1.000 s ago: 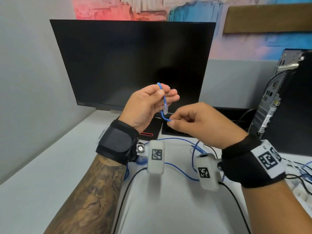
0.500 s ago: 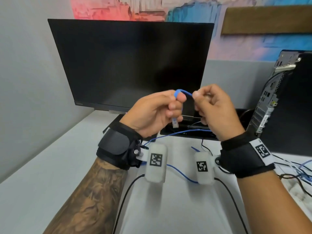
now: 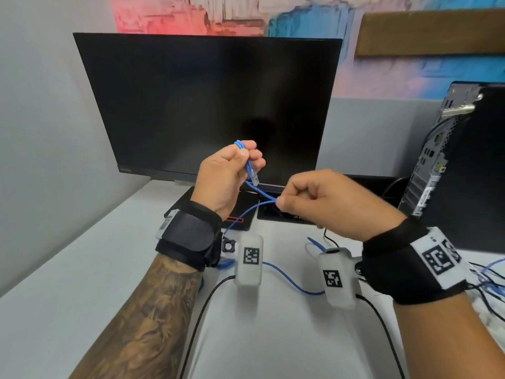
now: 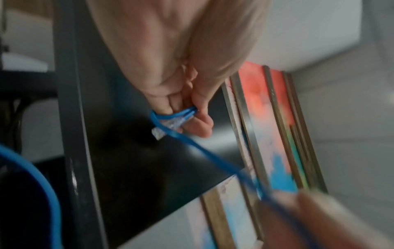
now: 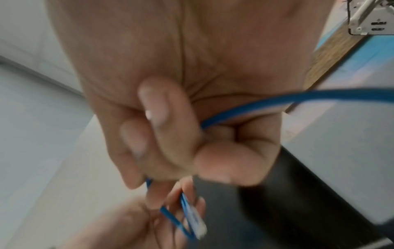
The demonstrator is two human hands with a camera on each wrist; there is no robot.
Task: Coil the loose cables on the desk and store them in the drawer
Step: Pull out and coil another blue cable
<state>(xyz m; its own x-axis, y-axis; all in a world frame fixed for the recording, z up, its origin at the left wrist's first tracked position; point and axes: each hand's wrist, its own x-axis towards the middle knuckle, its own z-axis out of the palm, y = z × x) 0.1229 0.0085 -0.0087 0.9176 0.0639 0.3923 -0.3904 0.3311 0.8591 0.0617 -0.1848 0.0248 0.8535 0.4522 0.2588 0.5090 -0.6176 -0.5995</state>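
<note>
Fingers of your left hand [image 3: 229,173] pinch the folded blue cable [image 3: 250,170], plug down; your right hand [image 3: 322,203] pinches its run below-right, slanting toward the desk [image 3: 82,269].

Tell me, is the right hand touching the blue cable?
Touching. In the right wrist view the right hand curls its fingers around the blue cable; the head view shows the same pinch.

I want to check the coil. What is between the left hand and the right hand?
A short taut run of the blue cable joins the left hand and right hand, seen in the head view.
</note>
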